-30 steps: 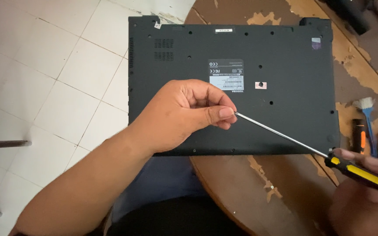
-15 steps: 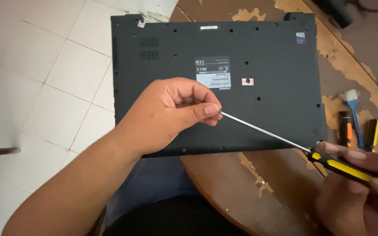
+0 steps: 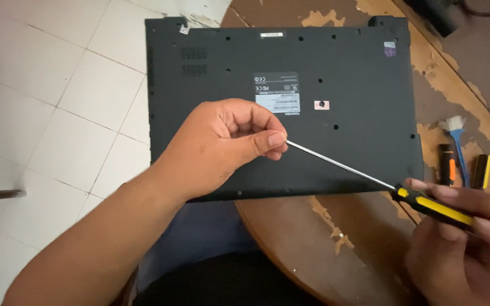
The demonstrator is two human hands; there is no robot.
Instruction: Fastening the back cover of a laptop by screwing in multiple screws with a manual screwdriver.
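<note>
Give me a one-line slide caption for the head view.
Left hand pinches the tip of a yellow-handled screwdriver held by the right hand over an upturned black laptop.

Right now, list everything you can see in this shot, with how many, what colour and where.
laptop: one, black, underside up, on the table, left part overhanging the floor
screwdriver: one, yellow and black handle, thin metal shaft, held between both hands over the laptop
brush: one, blue handle, pale bristles, right of the laptop
small tools: two, black with orange, black with yellow, beside the brush
table: one, brown, worn, round edge
floor: white tiles, left
left hand: pinching the shaft tip
right hand: gripping the handle
</note>
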